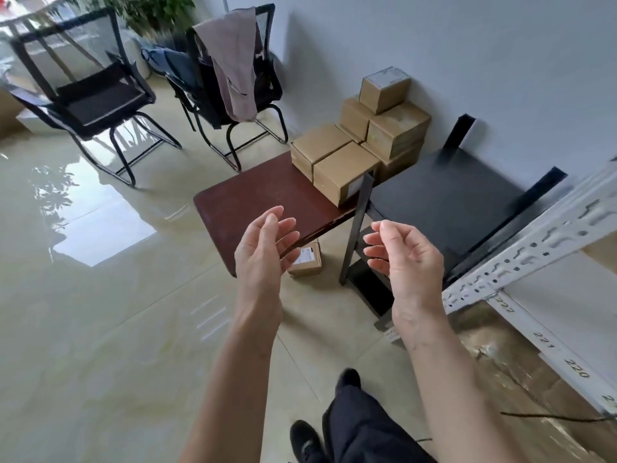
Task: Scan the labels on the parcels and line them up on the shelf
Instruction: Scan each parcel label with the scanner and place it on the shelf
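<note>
Several brown cardboard parcels [345, 170] are stacked at the far end of a dark red table [253, 202], against the wall. One small parcel [305, 260] with a white label lies on the floor under the table's near edge. A black shelf [444, 198] stands right of the table, its top board bare. My left hand [265, 245] and my right hand [405, 259] hover side by side in front of the table, palms facing each other, fingers loosely curled, holding nothing. No scanner is in view.
Two black mesh chairs [96, 95] stand at the back left, one draped with a grey garment [233, 61]. A white perforated rack post [534, 248] with numbered marks crosses the right side. The glossy tiled floor [100, 312] stretches to the left. My leg and shoes show at the bottom.
</note>
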